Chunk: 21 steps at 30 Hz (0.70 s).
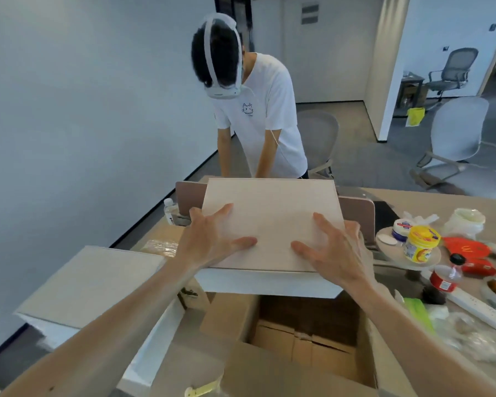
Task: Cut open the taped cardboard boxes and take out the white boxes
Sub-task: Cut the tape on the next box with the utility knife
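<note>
White box (pixel 272 204) is pressed under left hand (pixel 209 242) and right hand (pixel 338 250), fingers (pixel 224 211) spread wide; even pressure advised, clearing open cardboard box (pixel 307 336) behind fingers.

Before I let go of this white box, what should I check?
1. Left hand flat on the top white box: ok, fingers spread.
2. Right hand flat on it: ok.
3. It sits squarely on the lower white box: cannot tell, far side hidden.
4. Open cardboard box emptied: ok, only bottom flaps show.
5. Yellow cutter blade retracted: cannot tell, it is cut off at the frame edge.
6. Yellow tub apart from the stack: ok.
</note>
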Each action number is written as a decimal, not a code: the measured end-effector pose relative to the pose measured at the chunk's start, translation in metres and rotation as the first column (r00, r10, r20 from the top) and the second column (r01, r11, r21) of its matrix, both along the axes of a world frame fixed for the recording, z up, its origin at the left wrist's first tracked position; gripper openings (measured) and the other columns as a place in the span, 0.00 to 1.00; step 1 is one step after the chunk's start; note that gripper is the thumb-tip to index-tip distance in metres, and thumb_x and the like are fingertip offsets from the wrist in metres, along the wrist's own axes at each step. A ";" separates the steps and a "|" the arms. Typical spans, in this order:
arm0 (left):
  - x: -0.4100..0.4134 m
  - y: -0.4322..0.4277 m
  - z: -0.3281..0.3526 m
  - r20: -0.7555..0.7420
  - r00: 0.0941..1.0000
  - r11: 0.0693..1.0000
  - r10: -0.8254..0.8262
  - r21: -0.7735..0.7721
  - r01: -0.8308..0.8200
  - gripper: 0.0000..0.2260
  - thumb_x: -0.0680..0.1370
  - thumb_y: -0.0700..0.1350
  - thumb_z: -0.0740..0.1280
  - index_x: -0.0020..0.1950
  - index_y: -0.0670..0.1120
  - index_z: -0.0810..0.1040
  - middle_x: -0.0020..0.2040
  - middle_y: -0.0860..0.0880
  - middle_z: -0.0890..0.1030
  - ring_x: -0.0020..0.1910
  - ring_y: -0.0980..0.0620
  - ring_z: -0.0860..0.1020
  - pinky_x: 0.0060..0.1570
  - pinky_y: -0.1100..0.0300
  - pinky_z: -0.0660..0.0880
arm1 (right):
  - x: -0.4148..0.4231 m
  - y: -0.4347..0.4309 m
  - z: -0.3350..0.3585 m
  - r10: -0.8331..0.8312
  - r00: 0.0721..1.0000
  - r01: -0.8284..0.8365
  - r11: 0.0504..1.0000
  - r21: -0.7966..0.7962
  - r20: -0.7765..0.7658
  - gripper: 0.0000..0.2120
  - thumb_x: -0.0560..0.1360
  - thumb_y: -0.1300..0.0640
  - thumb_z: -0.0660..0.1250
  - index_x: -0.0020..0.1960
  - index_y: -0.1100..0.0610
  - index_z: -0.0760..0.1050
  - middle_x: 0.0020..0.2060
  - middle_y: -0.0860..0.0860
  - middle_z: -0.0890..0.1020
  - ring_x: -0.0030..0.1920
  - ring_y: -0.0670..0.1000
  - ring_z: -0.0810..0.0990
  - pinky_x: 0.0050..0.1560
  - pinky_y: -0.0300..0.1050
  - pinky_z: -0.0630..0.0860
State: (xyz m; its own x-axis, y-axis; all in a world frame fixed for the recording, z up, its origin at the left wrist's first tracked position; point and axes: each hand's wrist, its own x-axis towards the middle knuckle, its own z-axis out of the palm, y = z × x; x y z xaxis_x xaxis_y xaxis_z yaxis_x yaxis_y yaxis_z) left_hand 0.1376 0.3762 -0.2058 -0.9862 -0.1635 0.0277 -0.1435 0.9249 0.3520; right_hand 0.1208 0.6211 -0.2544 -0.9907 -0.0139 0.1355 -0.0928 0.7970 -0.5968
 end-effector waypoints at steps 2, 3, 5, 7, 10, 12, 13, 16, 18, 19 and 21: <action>0.007 -0.017 0.016 -0.027 0.999 0.999 0.037 -0.008 -0.038 0.45 0.66 0.73 0.69 0.78 0.59 0.59 0.67 0.44 0.62 0.67 0.40 0.69 0.64 0.49 0.70 | 0.000 -0.017 0.015 0.040 0.999 -0.040 0.999 0.009 -0.032 0.38 0.69 0.28 0.65 0.73 0.42 0.59 0.65 0.55 0.65 0.64 0.59 0.67 0.60 0.59 0.72; 0.010 -0.025 0.024 -0.041 0.998 0.999 0.048 -0.017 -0.048 0.44 0.66 0.73 0.69 0.78 0.59 0.60 0.67 0.44 0.62 0.68 0.40 0.68 0.65 0.48 0.69 | 0.001 -0.027 0.023 0.050 0.998 -0.049 0.999 0.020 -0.045 0.37 0.69 0.28 0.64 0.73 0.42 0.59 0.64 0.55 0.66 0.63 0.59 0.69 0.58 0.58 0.73; 0.019 -0.042 0.039 -0.058 0.996 0.997 0.070 -0.027 -0.071 0.43 0.68 0.72 0.69 0.78 0.59 0.60 0.69 0.44 0.62 0.69 0.40 0.66 0.66 0.48 0.67 | 0.006 -0.047 0.038 0.063 0.996 -0.062 0.998 0.030 -0.063 0.36 0.70 0.28 0.64 0.72 0.41 0.60 0.61 0.54 0.66 0.59 0.60 0.73 0.55 0.57 0.74; 0.028 -0.062 0.052 -0.074 0.993 0.996 0.093 -0.004 -0.094 0.43 0.68 0.70 0.71 0.78 0.59 0.60 0.69 0.43 0.62 0.70 0.41 0.67 0.66 0.49 0.67 | 0.013 -0.070 0.051 0.074 0.994 -0.071 0.997 0.033 -0.084 0.36 0.70 0.28 0.64 0.72 0.41 0.61 0.60 0.53 0.66 0.55 0.60 0.75 0.54 0.55 0.75; 0.041 -0.104 0.061 -0.090 0.989 0.993 0.120 0.023 -0.119 0.43 0.67 0.71 0.71 0.78 0.61 0.61 0.69 0.44 0.63 0.69 0.40 0.69 0.68 0.49 0.66 | 0.024 -0.110 0.065 0.093 0.991 -0.089 0.995 0.049 -0.101 0.35 0.70 0.29 0.64 0.72 0.42 0.62 0.59 0.53 0.67 0.53 0.60 0.76 0.53 0.53 0.75; 0.050 -0.138 0.064 -0.085 0.987 0.990 0.139 0.046 -0.136 0.44 0.66 0.71 0.72 0.78 0.62 0.61 0.69 0.45 0.63 0.69 0.39 0.69 0.68 0.49 0.66 | 0.033 -0.141 0.070 0.100 0.990 -0.095 0.994 0.049 -0.099 0.36 0.70 0.29 0.64 0.72 0.42 0.62 0.55 0.51 0.65 0.49 0.58 0.75 0.49 0.51 0.72; 0.054 -0.156 0.063 -0.081 0.986 0.988 0.147 0.054 -0.143 0.44 0.65 0.71 0.72 0.78 0.62 0.62 0.68 0.45 0.63 0.69 0.39 0.69 0.68 0.49 0.66 | 0.038 -0.158 0.070 0.106 0.989 -0.102 0.994 0.049 -0.099 0.36 0.70 0.29 0.64 0.73 0.42 0.62 0.54 0.50 0.64 0.48 0.57 0.74 0.47 0.50 0.71; 0.068 -0.213 0.060 -0.059 0.985 0.986 0.164 0.040 -0.161 0.45 0.64 0.73 0.71 0.77 0.63 0.62 0.68 0.44 0.64 0.70 0.38 0.69 0.69 0.47 0.65 | 0.053 -0.213 0.066 0.133 0.988 -0.128 0.990 0.059 -0.079 0.37 0.70 0.28 0.64 0.73 0.43 0.62 0.52 0.50 0.63 0.52 0.59 0.77 0.47 0.50 0.71; 0.076 -0.252 0.052 -0.027 0.985 0.984 0.173 0.036 -0.172 0.45 0.63 0.74 0.71 0.77 0.63 0.62 0.68 0.43 0.64 0.69 0.38 0.69 0.69 0.47 0.65 | 0.063 -0.250 0.061 0.137 0.989 -0.133 0.989 0.067 -0.058 0.36 0.70 0.28 0.63 0.73 0.43 0.62 0.51 0.50 0.64 0.53 0.60 0.78 0.47 0.50 0.72; 0.080 -0.270 0.048 -0.011 0.985 0.984 0.173 0.037 -0.172 0.45 0.63 0.74 0.71 0.77 0.63 0.62 0.69 0.43 0.64 0.69 0.39 0.69 0.69 0.47 0.65 | 0.068 -0.267 0.058 0.137 0.989 -0.133 0.988 0.075 -0.052 0.36 0.71 0.28 0.63 0.73 0.43 0.63 0.51 0.50 0.64 0.52 0.60 0.78 0.47 0.50 0.71; 0.087 -0.303 0.040 0.010 0.985 0.984 0.172 0.043 -0.173 0.45 0.63 0.74 0.71 0.77 0.63 0.63 0.70 0.43 0.64 0.70 0.39 0.69 0.69 0.46 0.65 | 0.076 -0.301 0.049 0.139 0.990 -0.136 0.987 0.087 -0.036 0.35 0.71 0.28 0.62 0.71 0.44 0.64 0.50 0.51 0.64 0.51 0.60 0.77 0.46 0.50 0.71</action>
